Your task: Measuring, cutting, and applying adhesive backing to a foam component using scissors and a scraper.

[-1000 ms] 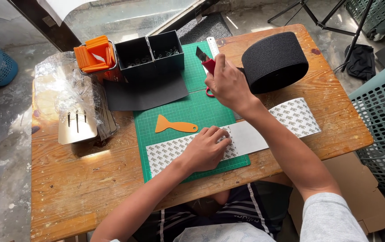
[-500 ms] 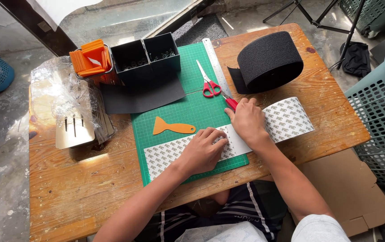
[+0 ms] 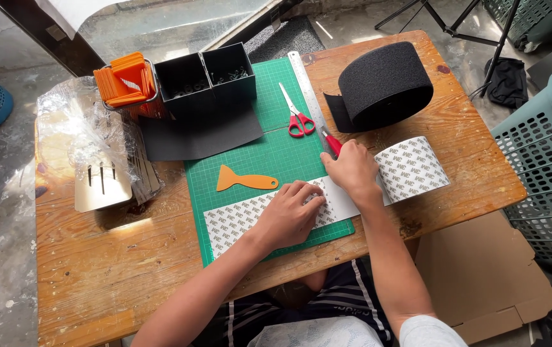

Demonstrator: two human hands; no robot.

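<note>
A long white strip (image 3: 414,168) with a printed grey pattern lies across the green cutting mat (image 3: 269,151) and over onto the wooden table (image 3: 96,270). My left hand (image 3: 289,213) presses flat on the strip near the mat's front edge. My right hand (image 3: 353,170) rests on the strip just to the right and grips a red-handled cutter (image 3: 332,142), whose handle points away from me. The blade end is hidden under the hand. Red scissors (image 3: 297,119) and a steel ruler (image 3: 305,83) lie on the mat beyond the right hand.
An orange scraper (image 3: 245,180) lies left of my hands. A large black roll (image 3: 385,87) sits at back right. Behind the mat are a black two-part box (image 3: 205,80), a black sheet (image 3: 199,136), stacked orange pieces (image 3: 125,80) and crumpled plastic (image 3: 73,132). Slatted baskets (image 3: 539,180) stand right of the table.
My right hand came back from the far end of the mat to the strip, holding the red-handled cutter. The scissors now lie uncovered on the mat. The left hand stayed on the strip.
</note>
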